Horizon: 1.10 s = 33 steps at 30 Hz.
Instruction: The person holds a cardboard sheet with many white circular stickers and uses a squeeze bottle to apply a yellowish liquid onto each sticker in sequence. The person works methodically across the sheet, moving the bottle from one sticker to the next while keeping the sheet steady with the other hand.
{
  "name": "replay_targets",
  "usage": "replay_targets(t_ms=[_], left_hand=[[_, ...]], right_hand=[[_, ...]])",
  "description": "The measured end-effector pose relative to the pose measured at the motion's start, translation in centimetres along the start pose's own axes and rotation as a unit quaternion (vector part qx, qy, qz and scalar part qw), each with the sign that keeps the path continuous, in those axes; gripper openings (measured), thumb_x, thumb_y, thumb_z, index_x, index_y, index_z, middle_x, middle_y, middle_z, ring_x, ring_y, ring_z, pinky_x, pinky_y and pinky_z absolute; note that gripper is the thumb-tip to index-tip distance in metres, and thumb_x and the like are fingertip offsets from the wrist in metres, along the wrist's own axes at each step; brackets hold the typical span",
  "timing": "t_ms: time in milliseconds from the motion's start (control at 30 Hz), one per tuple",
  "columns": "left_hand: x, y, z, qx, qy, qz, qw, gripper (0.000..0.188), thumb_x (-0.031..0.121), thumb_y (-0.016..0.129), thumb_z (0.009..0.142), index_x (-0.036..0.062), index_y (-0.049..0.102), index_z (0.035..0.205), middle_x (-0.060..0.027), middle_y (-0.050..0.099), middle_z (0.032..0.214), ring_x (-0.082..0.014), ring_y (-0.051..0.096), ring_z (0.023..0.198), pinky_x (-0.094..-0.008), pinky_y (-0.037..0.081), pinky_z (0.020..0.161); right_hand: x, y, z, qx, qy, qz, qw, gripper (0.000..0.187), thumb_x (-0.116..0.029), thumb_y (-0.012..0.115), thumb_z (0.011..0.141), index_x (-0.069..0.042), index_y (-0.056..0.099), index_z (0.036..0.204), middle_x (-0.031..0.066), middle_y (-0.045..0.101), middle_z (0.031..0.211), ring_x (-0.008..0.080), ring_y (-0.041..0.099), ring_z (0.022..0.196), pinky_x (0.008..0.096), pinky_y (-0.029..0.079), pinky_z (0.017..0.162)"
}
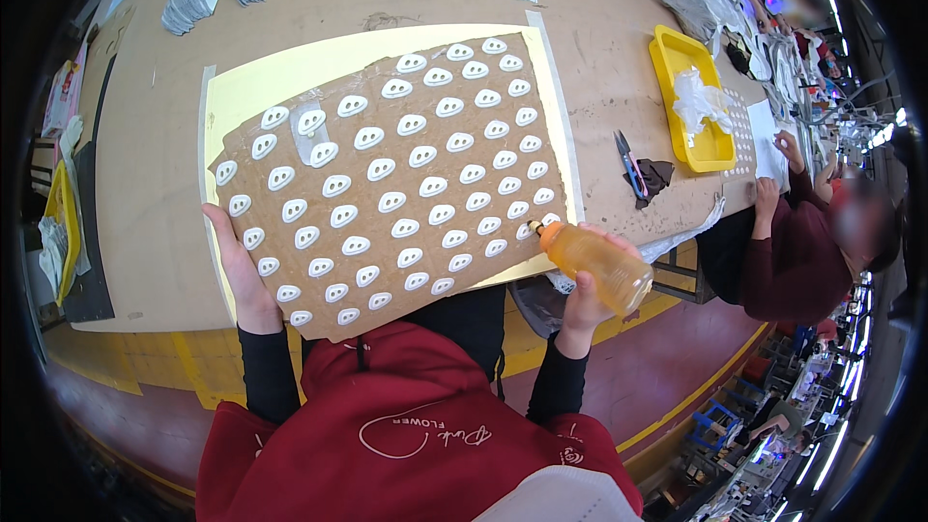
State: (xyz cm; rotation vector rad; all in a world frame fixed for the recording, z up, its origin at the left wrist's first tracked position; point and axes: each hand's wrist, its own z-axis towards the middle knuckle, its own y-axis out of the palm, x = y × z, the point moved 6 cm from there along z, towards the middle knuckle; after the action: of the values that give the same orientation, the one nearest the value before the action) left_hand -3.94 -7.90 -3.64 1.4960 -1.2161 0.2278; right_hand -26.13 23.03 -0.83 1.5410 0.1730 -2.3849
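A brown cardboard sheet (290,266) lies tilted on the table in front of me, covered with rows of small white rounded pieces, each with two holes. At its left edge my left hand (242,266) rests with the thumb along the side; the other fingers are hidden beneath. My right hand (588,295) is wrapped around a squeeze bottle (604,266) of amber liquid with an orange cap. The bottle leans left, and its dark nozzle tip is at a white piece (525,231) near the sheet's lower right corner.
Pale yellow paper (261,77) is taped under the cardboard. Right of it lie a cutter-like tool (630,164) on a dark scrap and a yellow tray (710,150) holding a white plastic bag (696,101). A co-worker (802,242) sits at the right. Stacked grey-white pieces (193,5) lie far left.
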Motion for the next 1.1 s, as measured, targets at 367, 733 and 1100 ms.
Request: replay_targets(t_ms=[367, 733, 1100], left_hand=[[0.1, -1.2, 0.4, 0.032, 0.036, 0.018, 0.999, 0.051, 0.045, 0.036, 0.095, 0.0051, 0.04, 0.127, -0.0074, 0.051, 0.119, -0.0159, 0.054, 0.103, -0.03, 0.048, 0.084], [0.0, -1.4, 0.7, 0.008, 0.025, 0.028, 0.999, 0.057, 0.051, 0.032, 0.094, 0.0086, 0.037, 0.131, -0.0089, 0.048, 0.126, -0.0207, 0.052, 0.11, -0.0355, 0.046, 0.09], [-0.1, -0.7, 0.5, 0.0, 0.005, 0.01, 1.0, 0.058, 0.053, 0.03, 0.094, 0.0098, 0.036, 0.133, -0.0094, 0.047, 0.128, -0.0225, 0.051, 0.112, -0.0375, 0.045, 0.092]], right_hand=[[-0.3, -1.2, -0.1, 0.034, -0.021, -0.024, 0.999, 0.059, -0.028, 0.075, 0.073, -0.001, 0.042, 0.113, 0.0212, 0.058, 0.103, 0.0278, 0.057, 0.098, 0.0379, 0.048, 0.084], [0.8, -2.5, -0.3, 0.136, 0.049, -0.072, 0.987, 0.05, -0.028, 0.064, 0.078, 0.002, 0.044, 0.112, 0.0133, 0.056, 0.094, 0.0227, 0.061, 0.079, 0.0264, 0.049, 0.054], [3.3, -2.2, -0.6, 0.103, 0.266, 0.151, 0.946, 0.042, -0.032, 0.058, 0.085, -0.001, 0.046, 0.111, 0.0116, 0.056, 0.092, 0.0155, 0.058, 0.071, 0.0214, 0.041, 0.044]])
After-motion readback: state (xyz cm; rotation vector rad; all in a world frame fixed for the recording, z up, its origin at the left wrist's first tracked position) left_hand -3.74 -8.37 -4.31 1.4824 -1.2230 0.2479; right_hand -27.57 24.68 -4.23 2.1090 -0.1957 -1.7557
